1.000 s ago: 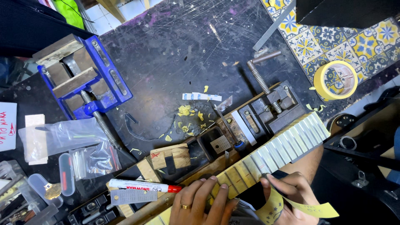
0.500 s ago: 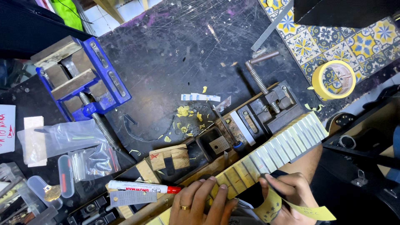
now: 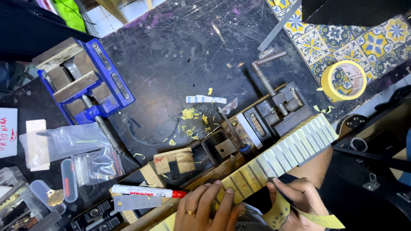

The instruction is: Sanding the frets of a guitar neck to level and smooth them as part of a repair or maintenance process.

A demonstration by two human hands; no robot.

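Observation:
A guitar neck (image 3: 295,147) lies slantwise across the dark workbench, its fretboard partly covered in yellow masking tape. My left hand (image 3: 205,209), a ring on one finger, rests flat on the taped part near the bottom edge. My right hand (image 3: 295,199) pinches a strip of yellow tape (image 3: 317,219) that curls away from the fretboard. A red-capped white marker (image 3: 147,191) lies just left of my left hand.
A blue vise (image 3: 87,83) stands at the left, a grey clamp (image 3: 278,109) by the neck, a roll of yellow tape (image 3: 343,80) on patterned tiles at right. Plastic bags (image 3: 72,149), wood blocks (image 3: 175,160) and tape scraps (image 3: 190,115) litter the bench.
Both hands stay on the neck with hardly any movement; the view has shifted slightly.

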